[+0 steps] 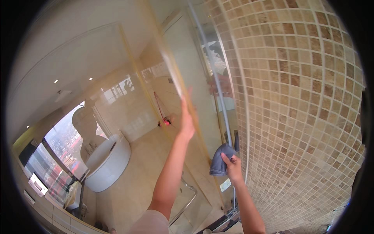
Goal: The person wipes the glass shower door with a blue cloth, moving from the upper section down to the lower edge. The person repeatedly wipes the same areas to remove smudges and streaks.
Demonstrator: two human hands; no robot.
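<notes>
A grey cloth is bunched in my right hand, pressed near the lower part of a slim metal upright beside the mosaic wall. Higher and further left, my left hand rests at the edge of a clear glass door. Its fingers lie along that edge and look partly blurred, with a faint part showing through the glass. Reflections of a hand appear in the glass near the upright.
Small beige and brown mosaic tiles cover the right wall. A bent metal handle crosses low on the glass. Beyond it are a white bathtub, a red-handled mop or similar tool, a washbasin and windows.
</notes>
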